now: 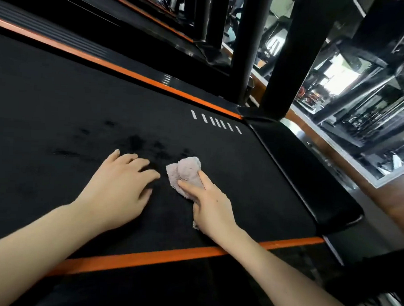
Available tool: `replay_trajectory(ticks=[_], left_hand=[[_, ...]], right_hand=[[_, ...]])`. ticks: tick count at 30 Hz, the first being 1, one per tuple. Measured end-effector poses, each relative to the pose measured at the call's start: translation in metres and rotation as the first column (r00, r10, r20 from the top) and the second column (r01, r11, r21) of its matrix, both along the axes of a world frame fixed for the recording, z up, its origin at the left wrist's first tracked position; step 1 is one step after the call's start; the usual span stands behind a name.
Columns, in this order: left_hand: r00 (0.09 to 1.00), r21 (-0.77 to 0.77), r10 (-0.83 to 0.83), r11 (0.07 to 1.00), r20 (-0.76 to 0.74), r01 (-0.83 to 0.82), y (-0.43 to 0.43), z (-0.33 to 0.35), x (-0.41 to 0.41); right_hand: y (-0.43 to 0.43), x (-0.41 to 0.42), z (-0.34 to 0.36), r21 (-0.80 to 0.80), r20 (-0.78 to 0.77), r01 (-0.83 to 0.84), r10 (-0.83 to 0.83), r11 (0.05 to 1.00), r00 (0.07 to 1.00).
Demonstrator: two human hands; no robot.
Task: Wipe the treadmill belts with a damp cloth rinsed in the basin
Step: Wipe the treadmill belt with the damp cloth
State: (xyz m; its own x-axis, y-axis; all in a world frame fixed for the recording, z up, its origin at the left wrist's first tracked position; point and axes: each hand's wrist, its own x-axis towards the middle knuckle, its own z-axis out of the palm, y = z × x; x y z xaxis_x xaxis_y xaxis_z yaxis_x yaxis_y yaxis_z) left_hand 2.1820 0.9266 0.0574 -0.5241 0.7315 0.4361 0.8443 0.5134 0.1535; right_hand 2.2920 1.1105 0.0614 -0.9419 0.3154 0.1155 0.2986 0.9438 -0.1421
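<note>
Beyond the belt [59, 100] stood two black posts [245, 50]; orange strips [130, 74] edged it, and white marks [216, 122] lay at its far corner. Mid-belt, our right hand [211, 208] gripped the crumpled, fuzzy pinkish cloth [186, 173] on it; our left hand [118, 188] rested beside, fingers loosely spread.

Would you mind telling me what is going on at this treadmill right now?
A person is wiping a black treadmill belt. The right hand grips a bunched pinkish cloth and presses it on the belt, while the left hand rests on the belt beside it, holding nothing. Darker, damp-looking patches show on the belt just beyond the hands.
</note>
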Motion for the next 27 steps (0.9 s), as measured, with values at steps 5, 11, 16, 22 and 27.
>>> replay_trajectory(ticks=[5,11,16,22,27], left_hand=[[0.994,-0.144,-0.031,0.989,0.104,0.046,0.026,-0.007,0.034],[0.986,-0.336,0.082,0.942,0.144,-0.029,0.054,-0.001,0.043],[0.978,-0.388,0.150,0.918,0.145,-0.083,0.072,-0.009,0.037],[0.979,-0.391,0.181,0.911,0.096,-0.130,0.105,-0.012,0.025],[0.969,-0.410,0.197,0.904,0.147,-0.121,0.125,-0.013,0.009]], right_hand=[[0.104,0.066,0.005,0.025,0.065,0.260,-0.261,0.965,0.963],[0.200,0.086,0.007,-0.116,-0.011,0.768,-0.774,0.629,0.633],[0.127,0.061,-0.010,-0.066,-0.005,0.220,-0.221,0.973,0.975],[0.188,0.071,0.002,-0.094,-0.022,0.043,-0.045,0.995,0.999],[0.253,0.028,0.021,-0.115,0.016,0.624,-0.626,0.773,0.779]])
